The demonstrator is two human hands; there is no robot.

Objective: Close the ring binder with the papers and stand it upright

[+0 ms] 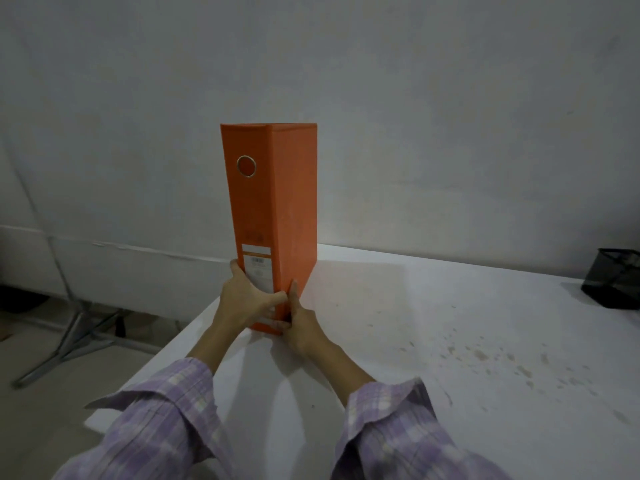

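Note:
An orange ring binder [273,209] stands upright and closed on the white table [433,341], near the table's left back corner, its spine with a metal-rimmed finger hole and a white label facing me. No papers show from outside. My left hand [244,299] wraps the lower part of the spine, fingers on its left edge and thumb across the front. My right hand [299,323] presses against the binder's lower right corner, thumb pointing up along the edge. Both sleeves are lilac plaid.
A black mesh container [613,278] sits at the table's far right edge. The table's right half carries brownish stains [485,355]. A pale wall rises behind. Metal stand legs [76,337] rest on the floor to the left, past the table's left edge.

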